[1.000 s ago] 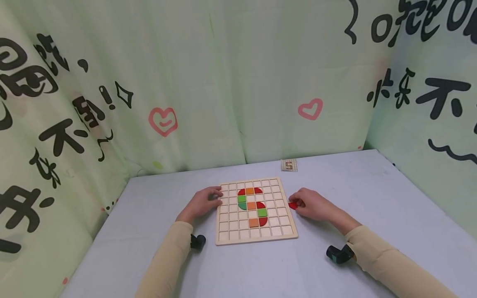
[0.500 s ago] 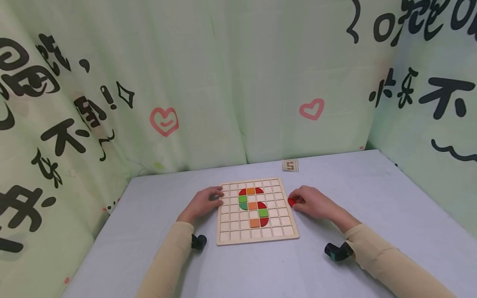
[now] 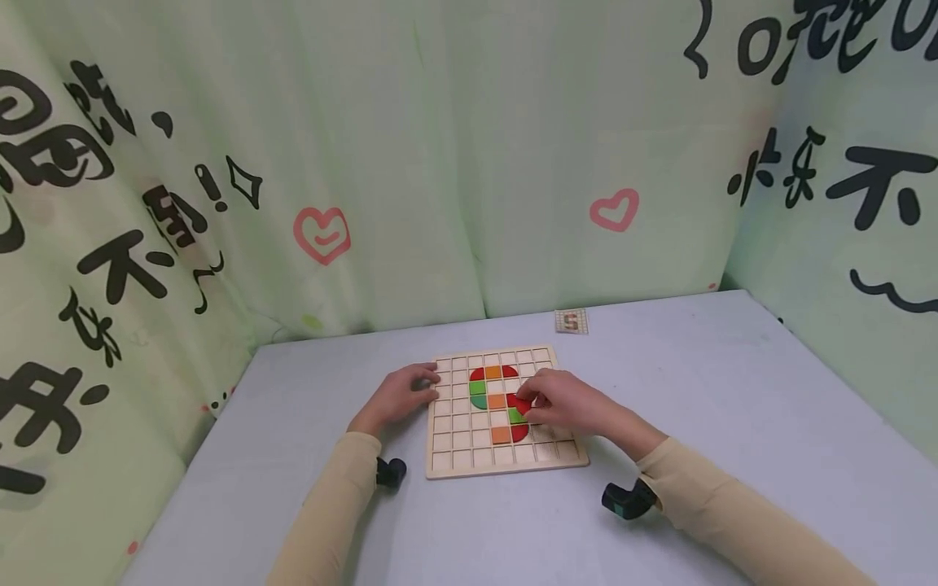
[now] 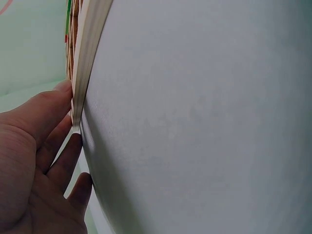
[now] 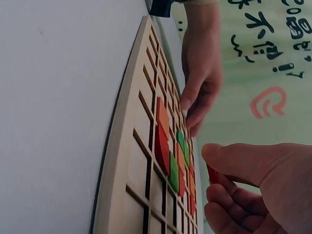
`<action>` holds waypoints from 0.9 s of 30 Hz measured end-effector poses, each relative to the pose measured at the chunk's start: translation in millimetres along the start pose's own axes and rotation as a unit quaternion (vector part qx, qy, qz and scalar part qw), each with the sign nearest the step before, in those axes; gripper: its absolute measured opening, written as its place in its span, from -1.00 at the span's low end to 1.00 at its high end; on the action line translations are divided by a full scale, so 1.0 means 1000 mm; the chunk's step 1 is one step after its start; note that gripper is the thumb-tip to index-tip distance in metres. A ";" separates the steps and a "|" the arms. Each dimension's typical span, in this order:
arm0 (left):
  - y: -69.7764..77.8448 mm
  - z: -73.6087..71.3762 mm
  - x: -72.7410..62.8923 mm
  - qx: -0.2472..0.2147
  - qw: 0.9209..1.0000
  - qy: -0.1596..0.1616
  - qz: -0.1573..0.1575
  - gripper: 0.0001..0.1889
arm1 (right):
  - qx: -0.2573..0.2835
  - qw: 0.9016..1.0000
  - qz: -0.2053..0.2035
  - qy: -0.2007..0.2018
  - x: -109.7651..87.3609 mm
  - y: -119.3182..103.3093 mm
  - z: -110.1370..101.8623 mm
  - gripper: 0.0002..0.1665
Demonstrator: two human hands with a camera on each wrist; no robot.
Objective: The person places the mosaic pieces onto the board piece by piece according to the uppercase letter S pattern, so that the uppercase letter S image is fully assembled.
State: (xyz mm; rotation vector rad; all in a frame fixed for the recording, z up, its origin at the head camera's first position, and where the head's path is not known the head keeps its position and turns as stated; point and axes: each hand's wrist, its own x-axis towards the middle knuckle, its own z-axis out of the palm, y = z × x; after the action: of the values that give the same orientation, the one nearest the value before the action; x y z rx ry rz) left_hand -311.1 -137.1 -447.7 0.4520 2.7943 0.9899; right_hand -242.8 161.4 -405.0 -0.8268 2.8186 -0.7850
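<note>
My right hand [image 3: 564, 400] is over the right half of a wooden grid board [image 3: 455, 461]. It pinches a small red tile [image 5: 212, 174] between thumb and fingers, mostly covered by the fingertips. Several coloured tiles sit in the board's squares in an S-like shape: rounded red ones, orange squares such as the orange tile [image 3: 501, 435], green squares like the green tile [image 3: 478, 388], and a dark green rounded tile [image 3: 479, 402]. At the board's left edge my left hand [image 3: 396, 397] rests its thumb and fingertips against the rim [image 4: 87, 58].
A small pattern card [image 3: 571, 321] showing an S-like figure lies behind the board near the table's back edge. Pale green curtains [image 3: 454, 163] with black lettering and pink hearts surround the white-covered table [image 3: 293, 488]. Black wrist devices hang under both sleeves.
My right hand has moved left from beside the board's right edge to above its middle-right squares, carrying the red tile. The left hand and board have stayed put.
</note>
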 end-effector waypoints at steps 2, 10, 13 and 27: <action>0.000 0.000 0.000 -0.001 1.000 -0.001 0.000 -0.70 | 0.002 1.000 -0.015 -0.015 0.004 -0.007 0.006 -0.71; 0.000 0.001 0.001 -0.004 1.000 0.002 0.001 -0.70 | -0.030 0.996 -0.063 -0.052 0.015 -0.030 0.024 -0.77; 0.000 0.001 0.001 -0.003 1.000 0.003 0.002 -0.71 | -0.047 0.996 -0.057 -0.059 0.018 -0.035 0.031 -0.78; -0.002 0.000 0.000 -0.001 1.000 0.005 0.010 -0.72 | -0.089 0.992 -0.074 -0.039 0.024 -0.040 0.045 -0.80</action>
State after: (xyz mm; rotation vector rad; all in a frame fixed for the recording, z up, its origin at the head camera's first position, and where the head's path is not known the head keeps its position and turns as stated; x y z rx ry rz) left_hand -311.9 -138.3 -448.7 0.4760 2.8020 1.0021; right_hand -233.9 99.5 -422.0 -1.0778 2.8135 -0.5083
